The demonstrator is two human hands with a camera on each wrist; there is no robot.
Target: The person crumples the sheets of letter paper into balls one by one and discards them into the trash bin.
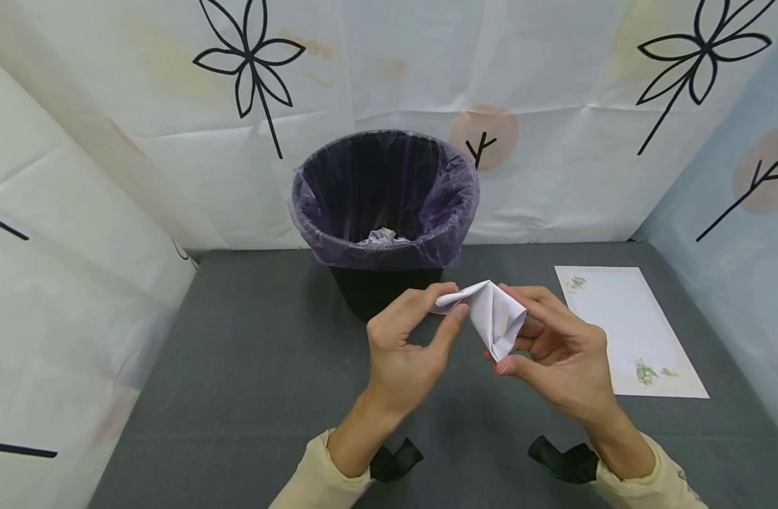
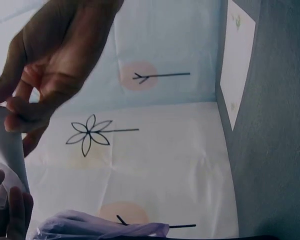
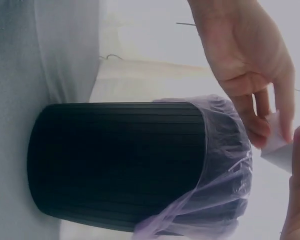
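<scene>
A folded, creased piece of white paper [image 1: 495, 317] is held up between both hands in front of the bin. My left hand [image 1: 401, 346] pinches its narrow left end between thumb and forefinger. On the other side, my right hand [image 1: 563, 346] grips the wider part, thumb below and fingers along the upper right edge. At the left edge of the left wrist view the paper [image 2: 10, 145] shows only in part, while in the right wrist view a corner of the paper [image 3: 276, 137] sticks out between the two hands' fingers.
Behind the hands stands a black bin [image 1: 385, 286] lined with a purple plastic bag [image 1: 452, 201]; crumpled paper [image 1: 384, 236] lies inside. A flat white sheet [image 1: 630, 325] with small green prints lies right on the grey table [image 1: 255, 367]. Patterned cloth [image 1: 389, 63] hangs around the table.
</scene>
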